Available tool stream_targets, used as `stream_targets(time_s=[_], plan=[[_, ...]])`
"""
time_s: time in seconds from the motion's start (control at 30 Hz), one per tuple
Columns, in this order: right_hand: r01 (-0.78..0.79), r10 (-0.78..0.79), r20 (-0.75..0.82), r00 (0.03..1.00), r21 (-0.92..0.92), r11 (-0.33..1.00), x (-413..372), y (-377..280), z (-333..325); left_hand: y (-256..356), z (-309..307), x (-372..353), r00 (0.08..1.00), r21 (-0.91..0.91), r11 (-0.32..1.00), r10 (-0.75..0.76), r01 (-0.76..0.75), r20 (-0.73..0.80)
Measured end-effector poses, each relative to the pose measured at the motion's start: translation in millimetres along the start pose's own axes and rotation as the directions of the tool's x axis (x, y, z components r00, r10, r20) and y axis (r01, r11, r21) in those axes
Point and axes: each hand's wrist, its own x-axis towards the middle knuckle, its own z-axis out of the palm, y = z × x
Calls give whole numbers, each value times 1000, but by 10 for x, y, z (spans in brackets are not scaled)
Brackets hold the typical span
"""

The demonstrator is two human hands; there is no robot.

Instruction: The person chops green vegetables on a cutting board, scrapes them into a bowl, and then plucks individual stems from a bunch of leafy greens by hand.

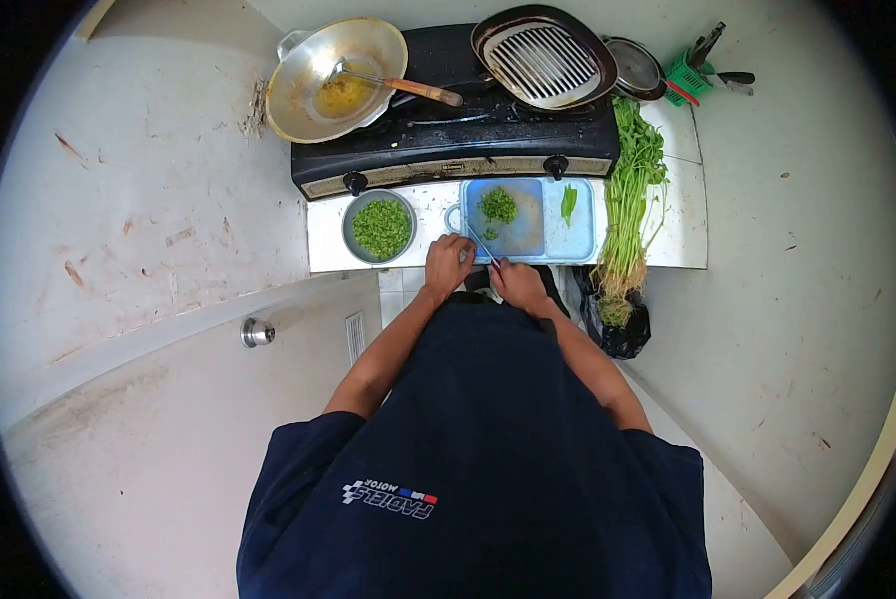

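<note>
My right hand is closed round the handle of a knife, whose thin blade slants up and left over the blue cutting board. My left hand rests at the board's front left corner, close to the blade, with its fingers curled together; what they hold, if anything, is too small to make out. Beyond the blade lies a small heap of chopped greens with a few loose bits nearer me. One uncut green leaf lies on the board's right part.
A grey bowl full of chopped greens stands left of the board. Long rooted stalks hang over the counter's edge at right, above a black plastic bag. Behind, the black stove carries a wok with a ladle and a grill pan.
</note>
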Motion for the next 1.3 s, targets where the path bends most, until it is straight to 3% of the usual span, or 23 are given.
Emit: stream_targets(time_s=[0.07, 0.17, 0.27, 0.37, 0.47, 0.67, 0.77, 1.3], plan=[[35, -35, -46, 998, 1, 999, -18, 3, 20, -30, 46, 6, 1000, 17, 1000, 1, -1, -5], [-8, 10, 76, 997, -21, 1000, -35, -78, -101, -33, 64, 0, 1000, 27, 999, -29, 29, 8], [-16, 20, 81, 997, -52, 999, -13, -53, -22, -67, 85, -8, 999, 52, 998, -24, 22, 25], [-6, 9, 60, 998, -52, 999, 39, -87, -13, -37, 46, -6, 1000, 50, 999, -5, 4, 27], [88, -89, -67, 994, -24, 996, 79, -22, 100, -16, 1, -21, 999, 51, 999, 19, -20, 30], [-10, 10, -28, 1000, -24, 1000, 36, 8, 58, -65, -45, -59, 995, 29, 995, 94, -95, 22], [-73, 74, 63, 995, -29, 997, 41, -39, -43, -86, -45, -41, 992, 33, 992, 124, -125, 32], [87, -86, -40, 995, 21, 996, 98, 13, 99, -70, -25, -12, 998, 19, 998, 64, -64, 5]])
